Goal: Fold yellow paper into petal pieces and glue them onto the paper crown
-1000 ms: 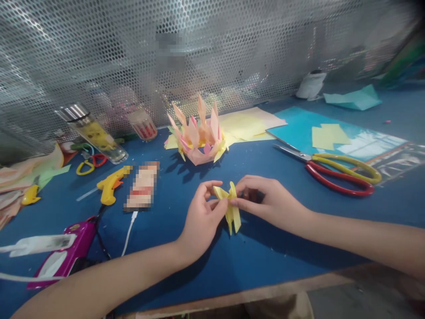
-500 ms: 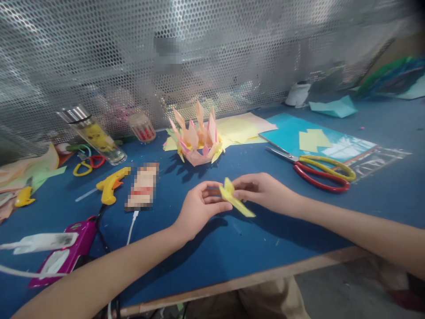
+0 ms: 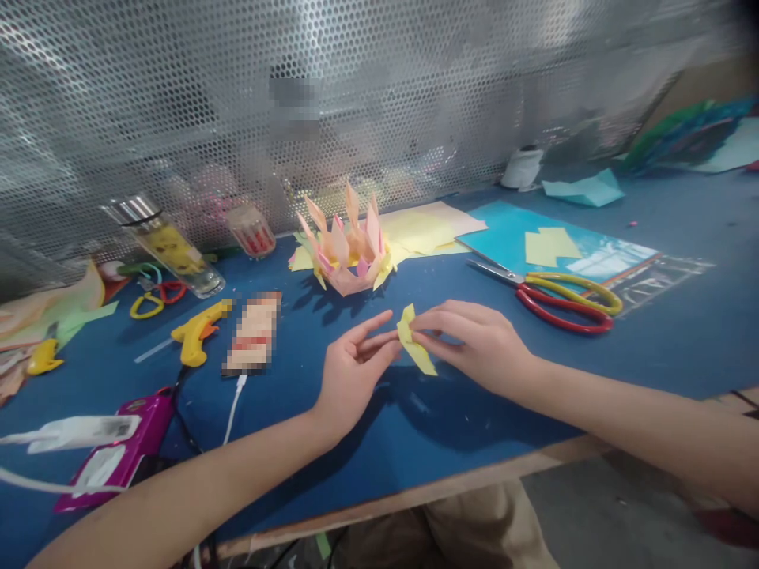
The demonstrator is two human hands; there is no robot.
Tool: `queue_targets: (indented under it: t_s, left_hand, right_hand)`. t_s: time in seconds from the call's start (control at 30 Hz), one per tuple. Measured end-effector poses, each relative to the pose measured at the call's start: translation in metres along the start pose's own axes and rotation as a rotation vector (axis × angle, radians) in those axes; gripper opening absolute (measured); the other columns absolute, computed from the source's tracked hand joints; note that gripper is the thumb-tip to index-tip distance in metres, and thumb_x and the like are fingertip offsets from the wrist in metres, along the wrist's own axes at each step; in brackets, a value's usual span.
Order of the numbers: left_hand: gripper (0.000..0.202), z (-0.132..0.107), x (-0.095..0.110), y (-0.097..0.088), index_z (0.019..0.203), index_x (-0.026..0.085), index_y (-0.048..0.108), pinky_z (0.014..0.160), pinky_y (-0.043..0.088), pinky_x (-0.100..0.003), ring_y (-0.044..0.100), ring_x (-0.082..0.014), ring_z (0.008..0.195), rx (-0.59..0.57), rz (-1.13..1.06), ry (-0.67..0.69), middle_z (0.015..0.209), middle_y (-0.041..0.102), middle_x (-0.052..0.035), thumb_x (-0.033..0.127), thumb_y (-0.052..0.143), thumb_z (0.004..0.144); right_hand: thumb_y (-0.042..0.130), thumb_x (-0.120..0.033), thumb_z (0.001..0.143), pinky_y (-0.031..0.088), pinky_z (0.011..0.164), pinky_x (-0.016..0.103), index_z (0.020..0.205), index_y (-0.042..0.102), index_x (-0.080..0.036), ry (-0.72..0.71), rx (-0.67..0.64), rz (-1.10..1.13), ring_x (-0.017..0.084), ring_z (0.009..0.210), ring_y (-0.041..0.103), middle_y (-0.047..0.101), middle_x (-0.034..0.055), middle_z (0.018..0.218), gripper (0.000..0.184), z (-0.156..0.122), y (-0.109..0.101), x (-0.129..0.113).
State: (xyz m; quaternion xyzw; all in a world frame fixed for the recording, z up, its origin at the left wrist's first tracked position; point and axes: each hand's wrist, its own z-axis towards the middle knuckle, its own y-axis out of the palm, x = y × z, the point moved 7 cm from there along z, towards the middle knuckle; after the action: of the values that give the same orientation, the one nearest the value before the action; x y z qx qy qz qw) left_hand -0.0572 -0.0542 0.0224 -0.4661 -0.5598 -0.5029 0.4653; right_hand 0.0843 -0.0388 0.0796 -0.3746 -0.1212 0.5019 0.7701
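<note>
A small folded yellow paper piece [image 3: 416, 345] is held just above the blue table [image 3: 451, 427] between both hands. My right hand [image 3: 474, 344] pinches its upper end with thumb and fingers. My left hand [image 3: 353, 371] meets it from the left, fingers stretched out and touching the paper with the fingertips. A pink and yellow paper lotus [image 3: 347, 251] stands behind the hands.
Red and yellow scissors [image 3: 557, 299] lie to the right, beside a blue sheet [image 3: 534, 237] with yellow squares. A yellow glue gun [image 3: 198, 330], a phone, a magenta box [image 3: 127, 450], a water bottle [image 3: 169, 245] and small scissors sit left. Perforated metal screen behind.
The yellow paper has been turned between the hands from a spread bundle to one hanging strip. My left fingers have straightened out. The view has shifted slightly.
</note>
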Motion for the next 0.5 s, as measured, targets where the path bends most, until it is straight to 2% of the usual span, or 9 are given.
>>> queue_targets:
  t_s: [0.1,0.2,0.37,0.5]
  left_hand:
    - [0.047,-0.005,0.007,0.002,0.122,0.016,0.060,0.082,0.057,-0.032,0.071,-0.0212,0.088,-0.001,0.041,0.070,0.095,0.075,-0.0063,0.036,0.069,0.080]
    - [0.047,-0.012,0.008,0.003,0.126,0.020,0.059,0.088,0.056,-0.033,0.069,-0.0225,0.096,-0.015,0.106,0.104,0.102,0.074,-0.0048,0.034,0.068,0.082]
    - [0.056,-0.016,0.006,0.004,0.136,0.025,0.049,0.090,0.054,-0.033,0.069,-0.0219,0.096,-0.045,0.124,0.133,0.104,0.073,-0.0035,0.030,0.067,0.083]
    - [0.067,-0.012,0.004,0.006,0.139,0.022,0.044,0.085,0.055,-0.030,0.069,-0.0209,0.093,-0.050,0.044,0.087,0.102,0.074,-0.0046,0.029,0.071,0.079]
  right_hand:
    - [0.052,-0.025,0.092,0.047,0.060,0.024,0.086,0.065,-0.020,-0.148,0.043,-0.210,0.013,0.067,0.061,0.070,0.0040,0.079,0.016,0.000,-0.005,-0.010]
    - [0.054,-0.023,0.092,0.047,0.058,0.024,0.089,0.067,-0.020,-0.230,0.061,-0.301,0.013,0.065,0.060,0.069,0.0037,0.078,0.013,-0.002,-0.009,-0.019]
    - [0.048,-0.012,0.092,0.052,0.061,0.024,0.091,0.066,-0.018,-0.303,0.069,-0.302,0.014,0.069,0.064,0.071,0.0049,0.082,0.019,-0.005,-0.014,-0.032]
    - [0.044,-0.012,0.094,0.056,0.071,0.025,0.093,0.066,-0.014,-0.324,0.024,-0.213,0.016,0.081,0.067,0.071,0.0082,0.087,0.022,-0.008,-0.012,-0.035]
